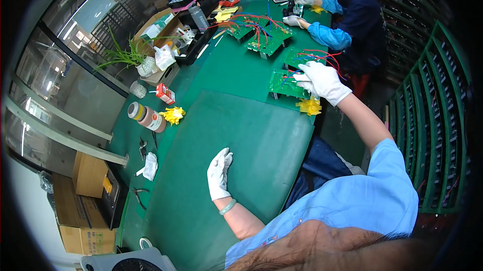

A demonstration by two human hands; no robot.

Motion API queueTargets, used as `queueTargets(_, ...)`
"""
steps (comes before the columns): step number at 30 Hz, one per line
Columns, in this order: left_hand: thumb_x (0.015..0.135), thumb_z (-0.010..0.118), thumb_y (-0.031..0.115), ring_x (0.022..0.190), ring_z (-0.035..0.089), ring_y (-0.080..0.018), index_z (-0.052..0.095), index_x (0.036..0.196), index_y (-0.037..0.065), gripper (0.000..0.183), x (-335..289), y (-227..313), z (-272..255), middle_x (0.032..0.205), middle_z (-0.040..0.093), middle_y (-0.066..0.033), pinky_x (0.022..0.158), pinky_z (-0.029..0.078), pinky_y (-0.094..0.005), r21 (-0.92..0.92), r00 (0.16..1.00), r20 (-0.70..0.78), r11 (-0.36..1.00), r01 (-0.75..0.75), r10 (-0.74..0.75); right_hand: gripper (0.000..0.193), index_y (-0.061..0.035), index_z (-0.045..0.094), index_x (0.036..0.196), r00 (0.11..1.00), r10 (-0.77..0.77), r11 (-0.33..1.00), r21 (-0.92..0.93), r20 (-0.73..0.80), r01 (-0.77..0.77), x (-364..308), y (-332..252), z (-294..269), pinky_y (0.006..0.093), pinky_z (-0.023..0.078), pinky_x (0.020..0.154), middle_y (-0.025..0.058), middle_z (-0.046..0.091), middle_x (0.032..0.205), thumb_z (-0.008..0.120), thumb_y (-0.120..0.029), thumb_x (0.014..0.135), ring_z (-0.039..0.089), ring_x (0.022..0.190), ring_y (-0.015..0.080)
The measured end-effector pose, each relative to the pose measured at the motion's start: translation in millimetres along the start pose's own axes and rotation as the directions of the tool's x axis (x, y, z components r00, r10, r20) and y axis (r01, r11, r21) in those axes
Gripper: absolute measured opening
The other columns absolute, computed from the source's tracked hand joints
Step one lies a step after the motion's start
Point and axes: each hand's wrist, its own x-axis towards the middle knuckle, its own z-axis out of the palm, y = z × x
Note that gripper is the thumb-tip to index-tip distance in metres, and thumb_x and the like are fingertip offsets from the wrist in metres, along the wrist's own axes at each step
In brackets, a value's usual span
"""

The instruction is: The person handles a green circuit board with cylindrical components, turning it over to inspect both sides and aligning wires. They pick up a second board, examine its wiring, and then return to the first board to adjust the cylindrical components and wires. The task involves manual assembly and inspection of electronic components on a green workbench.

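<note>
My left hand [219,174], in a white glove, rests over the green mat [241,135] in front of me. It holds nothing, and its fingers are loosely stretched out. My right hand [324,83], also gloved, reaches far right and grips a green circuit board [282,86] with red and blue wires. Its fingertips are partly hidden among the wires and parts. Just behind lies another wired circuit board [297,58]. More green boards [266,42] with long red and blue wires lie farther back on the bench.
Yellow tape-like bundles [173,115] lie beside a bottle [147,117] and a red-and-white carton [165,93] at left. Pliers [140,197] and a white cloth [150,166] lie nearby. A co-worker [359,24] sits at far right. Green racks [427,120] stand at right; a fan [131,261] is nearest.
</note>
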Motion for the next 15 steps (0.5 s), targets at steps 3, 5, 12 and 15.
queueTargets(3, 0.098, 0.067, 0.026, 0.115, 0.065, -0.0252, 0.055, 0.133, -0.011, 0.052, 0, 3, -1, 0.132, 0.062, -0.0189, 0.103, 0.051, -0.0345, 0.047, 1.000, -0.014, 0.999, 0.003, -0.003, 0.045, -0.0109, 0.065, 0.116, 0.997, 0.030, 1.000, -0.001, 0.065, -0.030, 22, -14, -2, 0.0430, 0.057, 0.068, 0.0107, 0.065, 0.101, 0.061, -0.049, 0.092, 0.068, 0.090, 0.0282)
queueTargets(5, 0.098, 0.067, 0.025, 0.114, 0.065, -0.0248, 0.055, 0.133, -0.011, 0.052, 2, -1, 2, 0.132, 0.062, -0.0186, 0.103, 0.051, -0.0343, 0.047, 1.000, -0.010, 0.999, 0.003, -0.002, 0.037, -0.0131, 0.065, 0.110, 0.998, -0.003, 0.998, -0.069, 0.067, 0.007, 29, 0, 3, 0.0445, 0.057, 0.066, 0.0095, 0.067, 0.092, 0.058, -0.046, 0.095, 0.070, 0.084, 0.0289)
queueTargets(12, 0.101, 0.061, 0.025, 0.117, 0.064, -0.0290, 0.052, 0.135, -0.012, 0.050, -1, 7, 6, 0.135, 0.059, -0.0223, 0.104, 0.051, -0.0360, 0.047, 0.999, -0.027, 0.999, 0.021, -0.020, 0.023, -0.0141, 0.071, 0.108, 0.873, 0.065, 0.993, -0.057, -0.483, -0.106, 41, 51, -25, 0.0380, 0.055, 0.064, 0.0059, 0.070, 0.086, 0.060, -0.029, 0.095, 0.068, 0.077, 0.0247)
queueTargets(15, 0.099, 0.064, 0.023, 0.117, 0.064, -0.0273, 0.054, 0.133, -0.011, 0.049, 5, -5, 3, 0.134, 0.061, -0.0200, 0.104, 0.051, -0.0361, 0.004, 1.000, -0.012, 1.000, 0.024, -0.024, 0.031, -0.0132, 0.067, 0.116, 0.949, -0.039, 0.995, -0.099, -0.313, 0.008, 38, 20, -34, 0.0396, 0.056, 0.067, 0.0056, 0.069, 0.094, 0.062, -0.033, 0.093, 0.066, 0.084, 0.0262)
